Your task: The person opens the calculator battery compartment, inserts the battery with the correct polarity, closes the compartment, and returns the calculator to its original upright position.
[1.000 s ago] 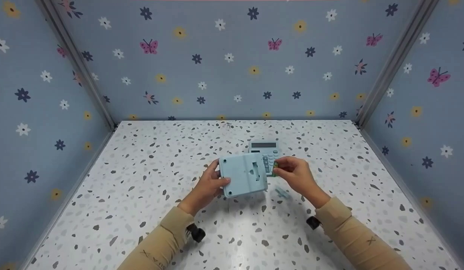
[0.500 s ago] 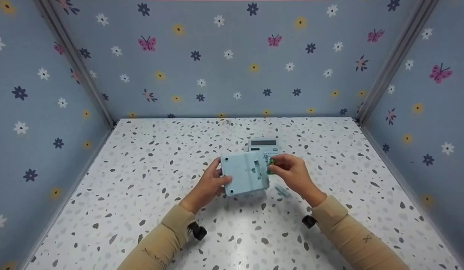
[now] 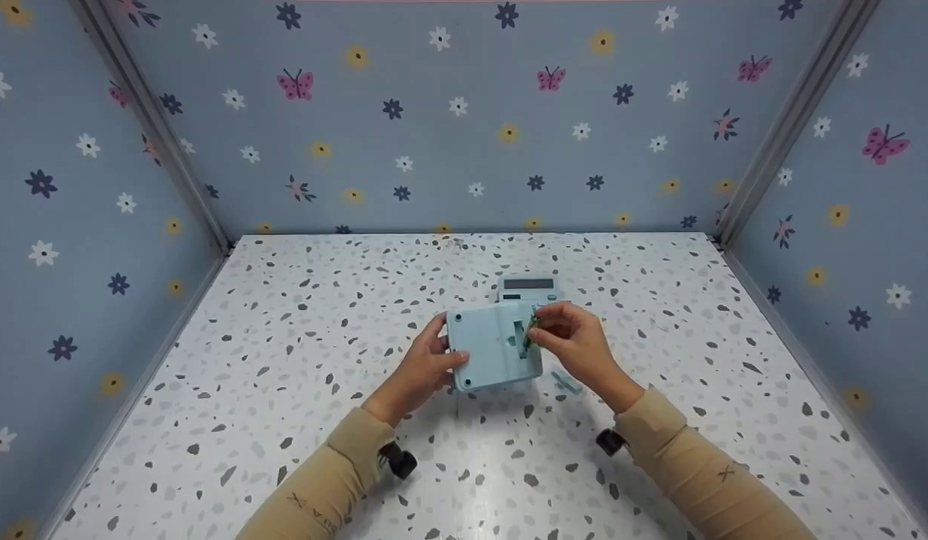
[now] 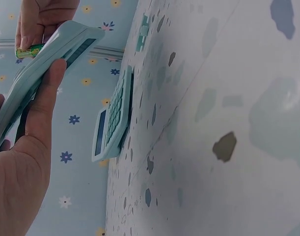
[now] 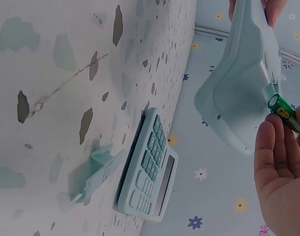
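Note:
My left hand (image 3: 422, 367) grips a light blue calculator (image 3: 482, 345) by its left side, thumb on the back. That back faces up toward the head view, with an uncovered battery slot (image 3: 519, 341) near its right end; a dark display strip shows on its other face in the left wrist view. A green battery (image 5: 287, 115) is pinched between the thumb and fingers of my right hand (image 3: 580, 345). It is tilted at the edge of the slot; how far it sits inside cannot be told.
Behind the held calculator, another light blue calculator (image 5: 147, 167) lies keys up on the speckled tabletop (image 3: 298, 337). A small battery cover (image 3: 566, 381) lies to the right, below my right hand. Flowered panels (image 3: 464, 120) wall in the back and sides.
My right hand has moved left with the battery, from beside the held calculator to its slot, and the battery has tilted. The held calculator has shifted slightly right.

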`<action>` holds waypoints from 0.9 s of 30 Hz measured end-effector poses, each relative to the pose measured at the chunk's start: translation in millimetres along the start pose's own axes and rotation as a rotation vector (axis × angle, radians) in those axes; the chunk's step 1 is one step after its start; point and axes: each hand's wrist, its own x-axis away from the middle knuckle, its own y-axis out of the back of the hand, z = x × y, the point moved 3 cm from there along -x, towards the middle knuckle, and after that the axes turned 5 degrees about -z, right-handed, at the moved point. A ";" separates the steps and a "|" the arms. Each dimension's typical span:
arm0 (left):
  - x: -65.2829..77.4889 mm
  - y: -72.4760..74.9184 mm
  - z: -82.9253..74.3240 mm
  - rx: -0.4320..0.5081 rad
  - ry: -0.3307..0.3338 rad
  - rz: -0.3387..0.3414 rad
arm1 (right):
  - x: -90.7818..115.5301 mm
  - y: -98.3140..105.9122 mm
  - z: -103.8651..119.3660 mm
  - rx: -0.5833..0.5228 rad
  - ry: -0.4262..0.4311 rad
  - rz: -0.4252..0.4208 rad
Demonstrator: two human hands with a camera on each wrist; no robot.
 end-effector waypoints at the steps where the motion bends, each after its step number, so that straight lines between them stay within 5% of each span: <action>1: -0.2 0.1 0.0 0.001 -0.001 0.002 | -0.2 -0.4 0.6 0.000 0.001 0.000; 17: -1.4 -1.4 4.0 0.006 -0.004 0.005 | -0.9 -7.5 -3.4 0.077 0.015 0.036; 27: -0.8 -3.7 7.9 -0.012 -0.003 0.008 | -2.0 -9.8 -12.3 -0.019 -0.070 0.022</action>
